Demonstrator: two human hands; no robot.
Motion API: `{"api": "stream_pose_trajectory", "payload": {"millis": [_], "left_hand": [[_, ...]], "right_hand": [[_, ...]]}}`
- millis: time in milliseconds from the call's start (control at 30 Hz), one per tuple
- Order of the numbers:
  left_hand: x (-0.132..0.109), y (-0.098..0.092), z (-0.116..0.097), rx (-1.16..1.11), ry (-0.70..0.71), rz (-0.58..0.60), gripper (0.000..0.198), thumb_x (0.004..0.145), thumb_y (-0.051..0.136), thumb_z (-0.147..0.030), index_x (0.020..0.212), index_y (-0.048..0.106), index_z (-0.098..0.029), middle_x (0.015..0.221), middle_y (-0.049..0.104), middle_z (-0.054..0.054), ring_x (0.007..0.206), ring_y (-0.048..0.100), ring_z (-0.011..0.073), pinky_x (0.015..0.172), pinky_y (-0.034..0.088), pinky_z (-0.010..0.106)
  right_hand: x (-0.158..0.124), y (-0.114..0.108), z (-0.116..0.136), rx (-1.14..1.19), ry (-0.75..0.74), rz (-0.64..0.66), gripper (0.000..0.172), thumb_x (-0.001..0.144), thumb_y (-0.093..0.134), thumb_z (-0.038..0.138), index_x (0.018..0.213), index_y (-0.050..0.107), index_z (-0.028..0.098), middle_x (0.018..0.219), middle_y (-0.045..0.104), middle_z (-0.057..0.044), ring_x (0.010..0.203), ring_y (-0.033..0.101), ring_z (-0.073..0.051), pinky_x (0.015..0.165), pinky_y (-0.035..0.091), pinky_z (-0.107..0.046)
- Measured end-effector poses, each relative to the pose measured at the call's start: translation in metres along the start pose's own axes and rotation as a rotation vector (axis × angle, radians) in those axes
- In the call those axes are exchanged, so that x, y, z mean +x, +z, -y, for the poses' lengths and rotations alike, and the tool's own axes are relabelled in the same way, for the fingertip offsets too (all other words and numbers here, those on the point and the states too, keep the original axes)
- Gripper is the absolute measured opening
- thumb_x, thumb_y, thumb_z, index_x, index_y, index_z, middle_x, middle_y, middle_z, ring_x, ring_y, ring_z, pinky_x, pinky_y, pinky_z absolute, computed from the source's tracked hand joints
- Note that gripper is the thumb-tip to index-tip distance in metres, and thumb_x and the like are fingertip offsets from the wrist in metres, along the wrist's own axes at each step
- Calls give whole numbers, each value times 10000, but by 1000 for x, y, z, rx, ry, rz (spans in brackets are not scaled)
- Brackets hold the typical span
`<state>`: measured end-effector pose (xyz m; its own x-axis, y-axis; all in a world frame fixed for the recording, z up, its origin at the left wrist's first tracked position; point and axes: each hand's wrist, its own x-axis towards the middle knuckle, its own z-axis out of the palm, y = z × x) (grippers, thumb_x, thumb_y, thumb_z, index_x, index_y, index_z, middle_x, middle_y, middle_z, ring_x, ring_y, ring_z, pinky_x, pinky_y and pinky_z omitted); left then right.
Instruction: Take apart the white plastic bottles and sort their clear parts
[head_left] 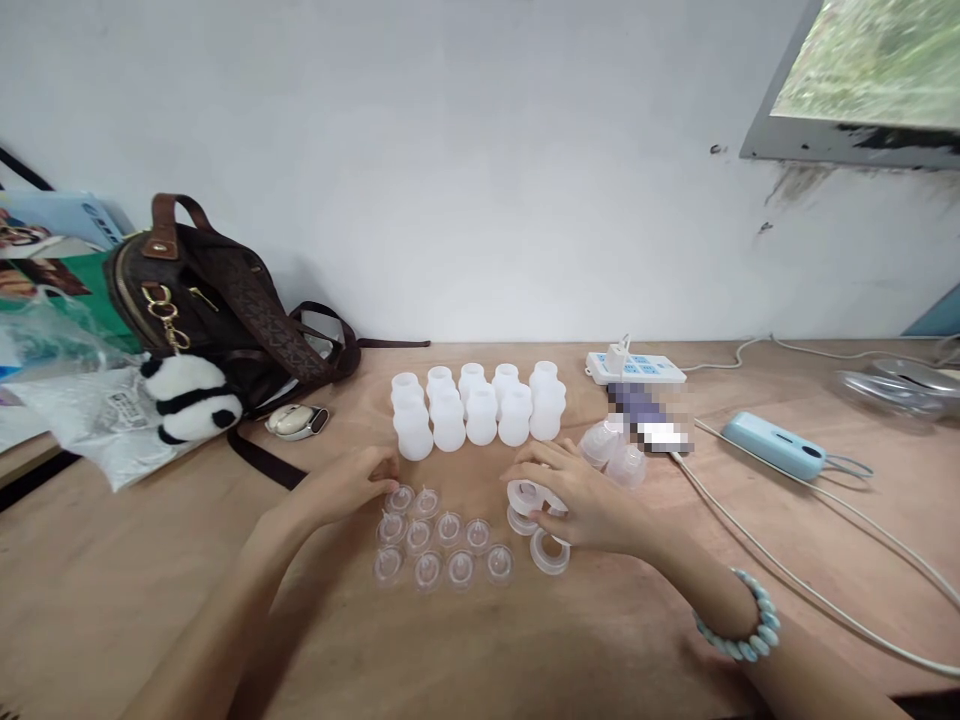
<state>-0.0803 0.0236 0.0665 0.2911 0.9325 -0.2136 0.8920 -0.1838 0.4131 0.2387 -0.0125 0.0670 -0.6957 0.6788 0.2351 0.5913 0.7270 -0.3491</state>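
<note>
My left hand (361,478) is bent down at the back left of the clear bottle nipples, its fingertips pinched at the rim of one nipple (400,498). Several more clear nipples (449,530) lie in loose rows with their tips up. My right hand (566,495) grips a translucent white screw ring (523,494) between thumb and fingers. Under and beside that hand lie other rings, one of them a plain ring (550,552) flat on the table. Behind both hands, white wavy-sided bottles (481,415) stand upright in two rows, open at the top.
Clear dome caps (625,466) sit right of my right hand. Farther right are a white power strip (636,368), a blurred-out phone (645,415), a light blue power bank (776,445) and cables. A brown backpack (225,300), panda plush (191,398) and computer mouse (297,421) are left.
</note>
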Motion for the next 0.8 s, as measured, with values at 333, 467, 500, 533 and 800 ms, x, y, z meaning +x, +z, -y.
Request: {"api": "stream_pose_trajectory", "payload": {"millis": [333, 467, 500, 533, 800], "left_hand": [[1, 1, 2, 7, 26, -4, 227, 782, 504, -385, 879, 589, -198, 819, 657, 39, 783, 600, 256, 662, 402, 323], [1, 1, 2, 1, 13, -8, 227, 777, 511, -391, 874, 592, -202, 830, 668, 40, 773, 599, 246, 658, 401, 318], [1, 1, 2, 3, 11, -10, 227, 776, 512, -393, 874, 592, -204, 824, 669, 38, 773, 600, 246, 655, 400, 316], [1, 2, 2, 3, 13, -11, 226, 776, 512, -394, 873, 591, -206, 816, 669, 36, 772, 601, 247, 652, 399, 316], [3, 3, 7, -2, 28, 3, 237, 793, 507, -394, 898, 589, -198, 864, 684, 49, 796, 613, 260, 681, 414, 329]], "right_hand": [[-1, -3, -8, -27, 64, 17, 421, 732, 630, 27, 1113, 592, 203, 1110, 600, -72, 1034, 547, -252, 922, 389, -423], [0, -6, -7, -12, 62, 26, 431, 744, 629, 24, 1127, 603, 218, 1100, 602, -66, 1021, 558, -241, 930, 395, -415], [0, -6, -7, -8, 62, 30, 436, 745, 633, 26, 1135, 602, 220, 1100, 603, -67, 1023, 560, -241, 934, 396, -414], [0, -5, -7, -6, 62, 33, 440, 747, 641, 32, 1143, 600, 219, 1102, 603, -69, 1029, 559, -242, 937, 398, -416], [2, -2, -6, -13, 93, 59, 382, 783, 667, 64, 1128, 612, 219, 1113, 600, -70, 1066, 558, -250, 965, 391, -439]]}}
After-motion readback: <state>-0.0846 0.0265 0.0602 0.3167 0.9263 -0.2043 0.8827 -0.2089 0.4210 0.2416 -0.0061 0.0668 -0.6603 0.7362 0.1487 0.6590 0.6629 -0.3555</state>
